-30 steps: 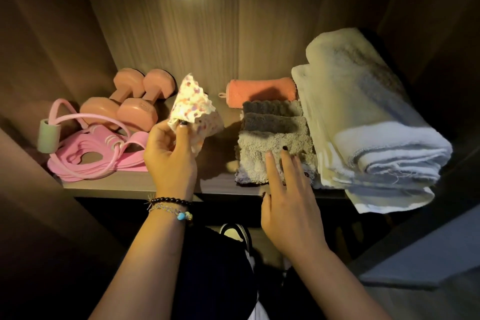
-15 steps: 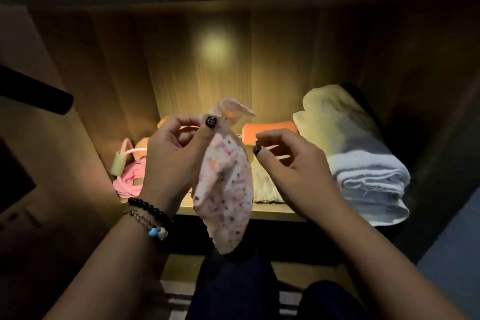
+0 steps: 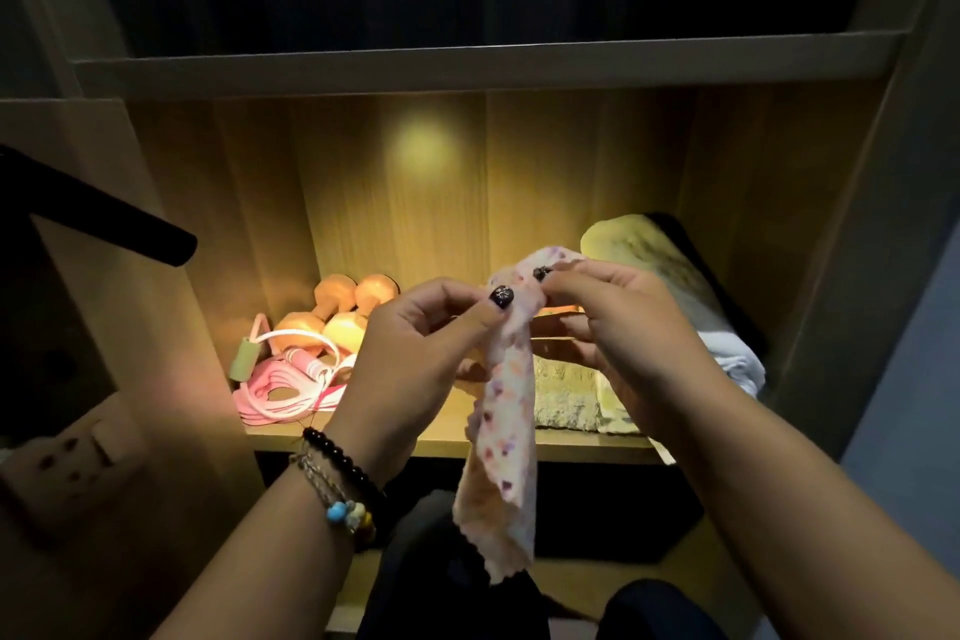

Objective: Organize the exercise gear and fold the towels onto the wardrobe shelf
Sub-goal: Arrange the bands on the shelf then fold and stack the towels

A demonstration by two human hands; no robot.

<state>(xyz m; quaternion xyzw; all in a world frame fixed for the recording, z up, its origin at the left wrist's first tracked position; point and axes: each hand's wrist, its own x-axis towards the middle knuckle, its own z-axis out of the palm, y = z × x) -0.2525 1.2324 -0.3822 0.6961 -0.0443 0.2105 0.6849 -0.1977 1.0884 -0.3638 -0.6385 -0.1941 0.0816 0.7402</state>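
A small white cloth with coloured spots (image 3: 506, 411) hangs in front of the wardrobe shelf (image 3: 452, 434). My left hand (image 3: 421, 353) and my right hand (image 3: 618, 327) both pinch its top edge, thumbs close together. On the shelf behind lie two orange-pink dumbbells (image 3: 343, 312), a pink resistance band set with a green handle (image 3: 285, 379), a stack of grey-green small towels (image 3: 566, 395), and a large folded white towel (image 3: 675, 291) at the right. An orange roll behind my hands is mostly hidden.
The upper shelf board (image 3: 483, 65) runs across overhead. A dark rod (image 3: 104, 218) juts in from the left. A wall socket (image 3: 67, 457) sits low on the left. Dark clothing (image 3: 441, 566) hangs below the shelf.
I have pulled back from the shelf. The spotted cloth, first held bunched in my left hand, now hangs lengthwise. My right hand left the grey towels and took the cloth's top edge.
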